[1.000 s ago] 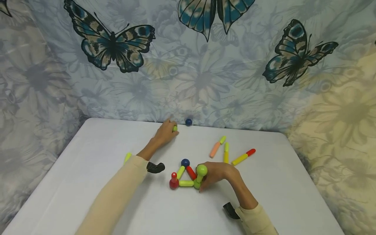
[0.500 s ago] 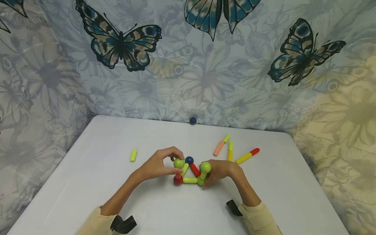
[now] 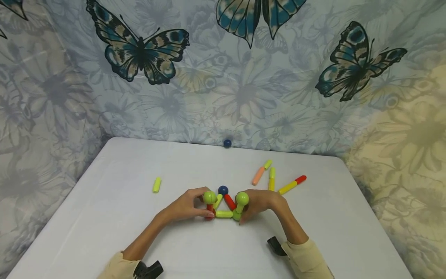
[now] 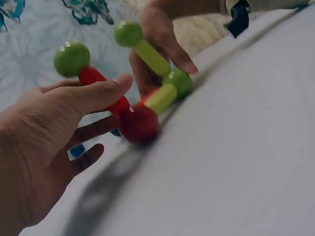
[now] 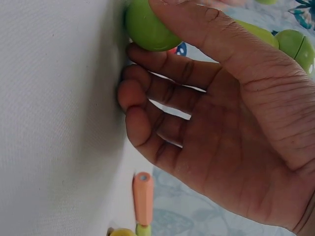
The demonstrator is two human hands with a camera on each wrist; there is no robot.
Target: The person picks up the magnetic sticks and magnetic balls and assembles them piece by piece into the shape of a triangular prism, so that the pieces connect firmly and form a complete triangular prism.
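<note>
As the head view shows no container, we log the rod-and-ball figure (image 3: pixel 224 205) on the white table (image 3: pixel 104 217): a triangle of yellow-green and red rods with red, blue and green balls. Left hand (image 3: pixel 186 207) pinches the red upright rod (image 3: pixel 210 208); right hand (image 3: pixel 259 205) grips the green corner.

Left wrist view: thumb (image 4: pixel 93 93) presses that red rod (image 4: pixel 101 86), green ball (image 4: pixel 72 58) on top.

Right wrist view: fingers (image 5: pixel 162 69) curl round a green ball (image 5: pixel 147 27).
</note>
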